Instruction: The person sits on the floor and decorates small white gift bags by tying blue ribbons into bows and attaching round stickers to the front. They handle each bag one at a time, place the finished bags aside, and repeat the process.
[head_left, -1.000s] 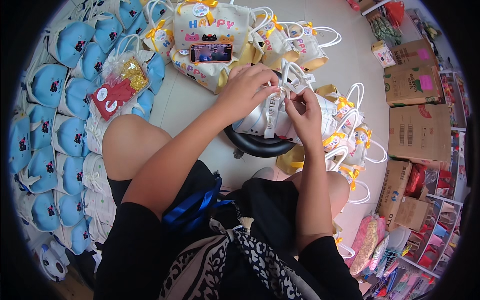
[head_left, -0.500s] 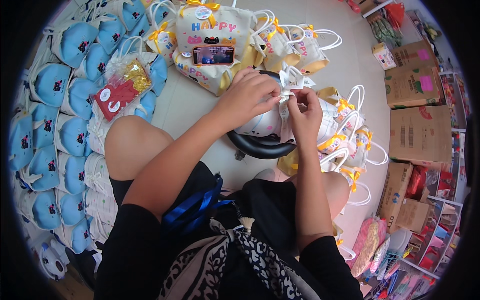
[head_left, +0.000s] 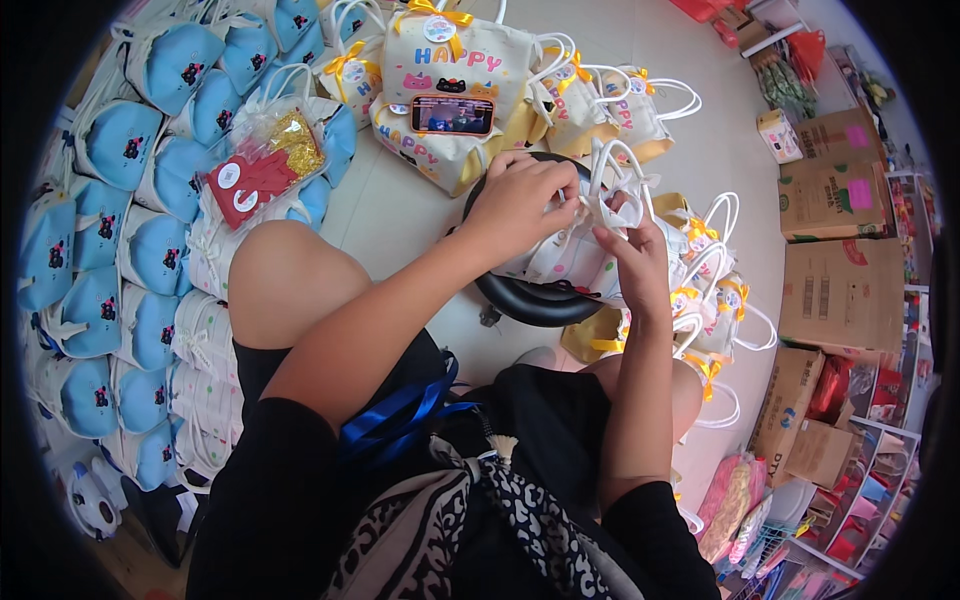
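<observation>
A white dotted tote bag (head_left: 540,262) lies on a round black stool (head_left: 545,312) before my knees, its white rope handles (head_left: 622,152) standing up. White ribbon (head_left: 618,212) is gathered in loops at the base of the handles. My left hand (head_left: 525,203) is closed at the ribbon from the left, its fingers curled and fingertips pressed together. From the right, my right hand (head_left: 640,258) pinches the ribbon loop between thumb and fingers. Part of the ribbon is hidden behind the fingers.
Blue bags (head_left: 170,65) stand in rows at the left, with a clear packet of red and gold pieces (head_left: 262,178) on top. White bags with yellow bows (head_left: 450,60) stand ahead and right; a phone (head_left: 452,115) leans there. Blue ribbon (head_left: 400,410) lies on my lap. Cardboard boxes (head_left: 840,290) line the right.
The ribbon at the handles now spreads into wider loops, and the handles stand more upright. My right hand has moved slightly lower and right. The whole view has shifted a little.
</observation>
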